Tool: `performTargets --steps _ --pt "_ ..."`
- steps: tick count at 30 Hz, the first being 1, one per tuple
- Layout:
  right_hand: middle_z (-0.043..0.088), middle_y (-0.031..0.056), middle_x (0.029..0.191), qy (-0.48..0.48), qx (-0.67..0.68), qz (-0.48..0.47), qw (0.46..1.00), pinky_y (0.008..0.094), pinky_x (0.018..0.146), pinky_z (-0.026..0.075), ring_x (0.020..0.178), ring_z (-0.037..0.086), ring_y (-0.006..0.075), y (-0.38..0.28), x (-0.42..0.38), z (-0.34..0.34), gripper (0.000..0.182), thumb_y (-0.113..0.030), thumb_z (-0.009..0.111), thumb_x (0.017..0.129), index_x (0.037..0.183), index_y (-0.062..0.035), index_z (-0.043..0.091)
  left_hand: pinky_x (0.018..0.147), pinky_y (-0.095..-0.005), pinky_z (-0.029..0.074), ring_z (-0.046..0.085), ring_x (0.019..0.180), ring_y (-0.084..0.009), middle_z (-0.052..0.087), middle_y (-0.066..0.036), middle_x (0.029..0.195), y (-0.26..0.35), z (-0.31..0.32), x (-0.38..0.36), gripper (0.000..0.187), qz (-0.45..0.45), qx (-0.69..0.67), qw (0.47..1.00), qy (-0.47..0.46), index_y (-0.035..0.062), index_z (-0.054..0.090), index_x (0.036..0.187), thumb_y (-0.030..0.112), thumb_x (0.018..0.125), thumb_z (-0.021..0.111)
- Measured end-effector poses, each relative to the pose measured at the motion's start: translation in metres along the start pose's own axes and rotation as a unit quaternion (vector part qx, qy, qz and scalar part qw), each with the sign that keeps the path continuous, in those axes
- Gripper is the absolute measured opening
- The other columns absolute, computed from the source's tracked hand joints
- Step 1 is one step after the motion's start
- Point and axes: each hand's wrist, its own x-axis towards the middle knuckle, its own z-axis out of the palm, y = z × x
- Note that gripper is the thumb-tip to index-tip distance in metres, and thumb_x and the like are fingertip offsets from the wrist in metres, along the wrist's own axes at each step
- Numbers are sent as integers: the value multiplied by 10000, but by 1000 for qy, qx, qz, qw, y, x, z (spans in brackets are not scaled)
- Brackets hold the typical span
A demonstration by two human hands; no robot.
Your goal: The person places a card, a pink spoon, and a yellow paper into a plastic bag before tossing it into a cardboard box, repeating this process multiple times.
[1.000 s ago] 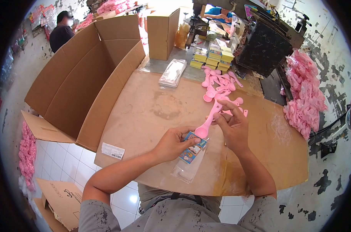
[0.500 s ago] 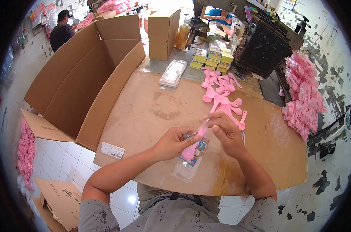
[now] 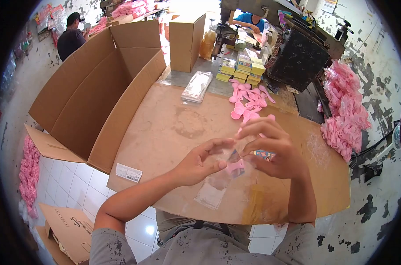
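A pink scoop [image 3: 235,166] with a small printed card behind it shows between my hands, low over the cardboard-covered table. My right hand [image 3: 273,148] has its thumb and fingertips drawn together at the upper end of this scoop and card, with clear plastic there. Just left of them, my left hand [image 3: 202,161] has its fingers apart and thumb tip close to the scoop. Below, clear plastic bag film [image 3: 210,194] lies flat on the cardboard. Another printed card [image 3: 265,154] is partly hidden behind my right hand. Beyond it lies a pile of pink scoops [image 3: 249,99].
A large open carton [image 3: 94,88] stands at the left. Toward the back are a stack of clear bags [image 3: 197,87], bundles of cards [image 3: 242,66], an upright box [image 3: 185,44] and a dark machine [image 3: 299,57]. Pink bagged items hang right. Two people are farther back.
My left hand has let go of the pink scoop and its fingers have spread. The scoop and card have shifted right and up toward my right hand.
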Motion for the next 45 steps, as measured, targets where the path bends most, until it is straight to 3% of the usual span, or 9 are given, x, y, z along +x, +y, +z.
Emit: performTargets --steps 5,13,16,28,34,37,41,43,45 --pt "696 60 937 -7 -153 43 987 370 766 528 888 685 258 -11 1 1 173 -47 775 839 1007 -58 734 1144 -390 441 579 1336 -213 601 -116 1450 21 9 -3 581 104 246 963 9 29 517 1489 180 975 740" --pt "684 78 945 17 -41 161 986 367 709 521 822 679 246 -16 -2 21 186 -78 755 887 1066 -46 717 972 -325 579 721 1104 -193 748 -132 1183 16 12 -1 380 96 180 976 72 -8 572 1415 35 1041 618" --pt "683 81 1024 138 -172 54 974 375 738 520 906 681 244 -2 -2 33 212 -87 767 871 1075 -62 716 928 -297 590 738 1048 -175 767 -141 1131 18 13 -2 376 69 126 986 82 -19 561 1421 33 1051 599" --pt "639 90 1100 31 -410 -62 909 377 872 475 1035 633 248 3 -7 59 311 -169 753 742 1005 -19 681 698 -289 596 773 776 -191 788 -150 911 14 18 -10 512 79 290 950 81 -34 520 1462 18 974 668" --pt "585 113 1041 163 -265 106 945 392 826 476 976 595 305 27 -14 42 195 -43 654 801 985 -28 592 801 -280 592 772 911 -170 792 -163 994 23 16 -6 449 36 246 968 42 -34 544 1456 22 1018 626" --pt "607 92 855 54 236 298 923 333 669 509 765 633 195 20 -40 -8 60 -42 573 983 929 -27 551 882 -290 586 756 1003 -183 781 -165 1085 22 11 -5 439 2 129 990 61 -19 527 1474 38 1046 603" --pt "580 62 693 157 547 168 805 248 402 426 463 545 141 43 -138 -77 74 -40 586 994 937 -16 546 960 -316 574 729 1107 -212 760 -175 1164 21 4 -3 442 -50 11 995 85 -5 492 1499 34 1066 574" --pt "631 89 766 180 624 113 752 294 515 504 603 639 137 60 -179 -120 53 -47 578 999 966 -7 569 969 -319 571 726 1110 -214 758 -182 1163 23 3 -2 444 -57 1 995 85 -9 484 1501 27 1066 569" --pt "664 110 845 318 356 326 816 338 647 541 739 681 171 84 -211 -133 58 -44 548 1014 1012 3 581 976 -322 570 726 1105 -214 756 -187 1169 23 5 -3 440 -60 -1 994 88 -13 483 1497 22 1066 566"
